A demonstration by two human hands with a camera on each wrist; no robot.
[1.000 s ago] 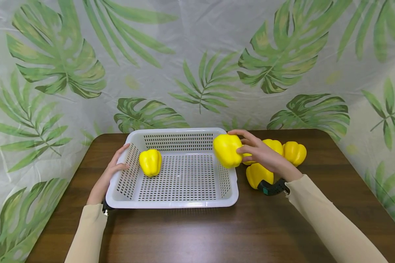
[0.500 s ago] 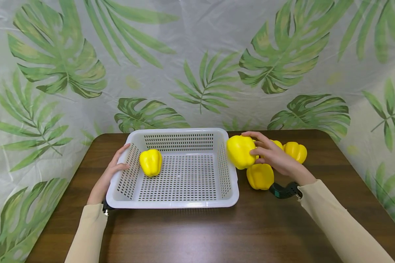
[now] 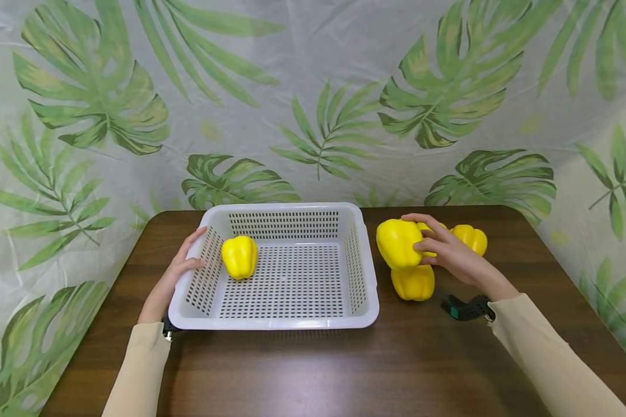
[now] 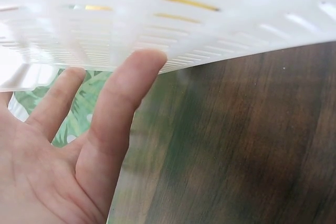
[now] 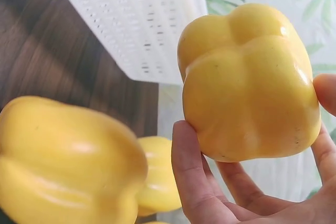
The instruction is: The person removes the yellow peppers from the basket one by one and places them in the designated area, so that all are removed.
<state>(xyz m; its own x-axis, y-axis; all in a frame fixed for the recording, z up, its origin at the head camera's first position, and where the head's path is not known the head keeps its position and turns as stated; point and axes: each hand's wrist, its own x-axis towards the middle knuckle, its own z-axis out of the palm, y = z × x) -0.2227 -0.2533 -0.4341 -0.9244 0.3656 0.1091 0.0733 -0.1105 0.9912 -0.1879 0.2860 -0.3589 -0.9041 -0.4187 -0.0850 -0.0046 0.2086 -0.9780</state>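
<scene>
In the head view, my right hand [image 3: 456,255] grips a yellow bell pepper [image 3: 397,243] just right of the white slotted basket [image 3: 287,324]. The right wrist view shows fingertips and thumb around the sides of this pepper [image 5: 247,87]. One yellow bell pepper [image 3: 239,258] lies inside the basket, towards its left wall. Against that left side rests my left hand [image 3: 169,278], its fingers straight and spread. From the left wrist, the thumb [image 4: 121,98] touches the slotted wall. Below the gripped pepper sits another bell pepper [image 3: 413,285] on the table.
Farther right on the dark wooden table [image 3: 292,370] lies another yellow bell pepper [image 3: 472,238]. More yellow shows behind the right hand, partly hidden. A leaf-printed cloth [image 3: 313,104] hangs behind the table's back edge.
My right hand has moved right with the bell pepper, from over the basket's right rim to beyond it, above the peppers on the table. The left hand and basket stay put.
</scene>
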